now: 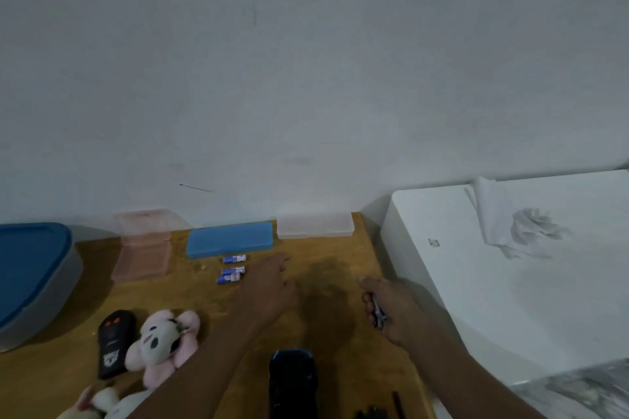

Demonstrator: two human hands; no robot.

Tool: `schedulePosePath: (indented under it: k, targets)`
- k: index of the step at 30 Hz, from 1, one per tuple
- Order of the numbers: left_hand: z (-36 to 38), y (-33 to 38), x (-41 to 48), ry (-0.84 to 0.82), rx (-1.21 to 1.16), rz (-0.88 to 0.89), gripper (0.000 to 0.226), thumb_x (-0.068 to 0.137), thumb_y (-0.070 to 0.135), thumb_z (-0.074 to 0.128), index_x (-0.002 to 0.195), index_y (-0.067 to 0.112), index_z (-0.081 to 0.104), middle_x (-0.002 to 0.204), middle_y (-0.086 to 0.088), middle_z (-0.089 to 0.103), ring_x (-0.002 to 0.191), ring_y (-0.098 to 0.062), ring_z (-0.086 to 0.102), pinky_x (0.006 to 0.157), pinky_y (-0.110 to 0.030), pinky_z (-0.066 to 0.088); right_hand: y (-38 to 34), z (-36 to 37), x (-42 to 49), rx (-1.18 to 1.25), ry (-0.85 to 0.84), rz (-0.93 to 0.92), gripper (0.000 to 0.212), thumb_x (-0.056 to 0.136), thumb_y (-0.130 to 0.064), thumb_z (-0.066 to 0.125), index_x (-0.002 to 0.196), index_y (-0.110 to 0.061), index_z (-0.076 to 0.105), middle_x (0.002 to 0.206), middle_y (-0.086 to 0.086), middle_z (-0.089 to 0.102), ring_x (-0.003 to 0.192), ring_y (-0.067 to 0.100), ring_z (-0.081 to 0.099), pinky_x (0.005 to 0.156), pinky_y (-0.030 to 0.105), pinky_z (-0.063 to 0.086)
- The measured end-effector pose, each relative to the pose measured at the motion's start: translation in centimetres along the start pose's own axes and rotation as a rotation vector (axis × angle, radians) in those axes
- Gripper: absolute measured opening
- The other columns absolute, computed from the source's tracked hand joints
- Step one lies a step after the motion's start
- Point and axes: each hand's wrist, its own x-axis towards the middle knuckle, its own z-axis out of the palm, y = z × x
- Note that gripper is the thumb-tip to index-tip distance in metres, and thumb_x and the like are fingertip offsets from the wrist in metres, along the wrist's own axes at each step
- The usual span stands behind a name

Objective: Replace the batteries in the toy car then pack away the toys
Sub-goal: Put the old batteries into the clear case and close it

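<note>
**Fresh batteries within reach, one hand already full**

The left hand [272, 286] is stretched low over the wooden table [333, 248] with loose fingers and holds nothing. It sits just right of three blue batteries [233, 270], which are laid in a short row, handy, I'd guess, for picking up one at a time. The right hand [391, 306] is curled round small dark objects [377, 311]. These are probably the spent cells, kept aside so they don't mix with the new ones, though they are too blurred to be sure. The black toy car [292, 381] sits at the near edge between the forearms. Behind the batteries lies a blue case [229, 241], flanked by a pink box [143, 248] and a clear box [315, 224]. A remote [114, 343] and a pink plush [163, 343] lie to the left. Nothing blocks the reach to the batteries.
</note>
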Motion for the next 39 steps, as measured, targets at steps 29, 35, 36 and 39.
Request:
schedulePosePath:
  k: [29, 35, 36, 39]
  targets:
    - [4.2, 0.7, 17.9, -0.117, 0.574, 0.293, 0.047, 0.098, 0.021, 0.045, 0.144, 0.014, 0.036, 0.148, -0.006, 0.035, 0.136, -0.024, 0.028, 0.107, -0.037, 0.038, -6.2, 3.9, 16.0, -0.217, 0.316, -0.216, 0.030, 0.082, -0.012, 0.072, 0.112, -0.016, 0.070, 0.107, 0.011, 0.070, 0.098, 0.032, 0.063, 0.093, 0.049, 0.053]
    - [4.7, 1.7, 18.3, -0.158, 0.801, 0.351, 0.044, 0.096, 0.014, 0.047, 0.137, 0.002, 0.036, 0.136, -0.018, 0.044, 0.124, -0.033, 0.043, 0.094, -0.041, 0.048, -5.8, 4.0, 15.6, -0.256, 0.351, -0.268, 0.027, 0.081, -0.015, 0.074, 0.108, -0.014, 0.071, 0.104, 0.010, 0.071, 0.094, 0.033, 0.065, 0.086, 0.051, 0.056]
    - [4.8, 2.1, 18.1, -0.170, 0.837, 0.360, 0.045, 0.096, 0.013, 0.046, 0.137, -0.001, 0.034, 0.136, -0.022, 0.043, 0.124, -0.036, 0.044, 0.093, -0.041, 0.048, -5.8, 4.0, 15.6, -0.265, 0.355, -0.272, 0.025, 0.081, -0.015, 0.074, 0.106, -0.014, 0.071, 0.102, 0.010, 0.072, 0.093, 0.033, 0.066, 0.086, 0.051, 0.056]
    - [4.9, 2.7, 17.9, -0.199, 0.947, 0.409, 0.049, 0.097, 0.007, 0.043, 0.141, -0.009, 0.027, 0.142, -0.033, 0.036, 0.128, -0.046, 0.041, 0.098, -0.045, 0.046, -6.0, 4.0, 15.4, -0.323, 0.371, -0.304, 0.022, 0.082, -0.015, 0.074, 0.104, -0.012, 0.072, 0.104, 0.009, 0.072, 0.089, 0.028, 0.066, 0.087, 0.042, 0.057]
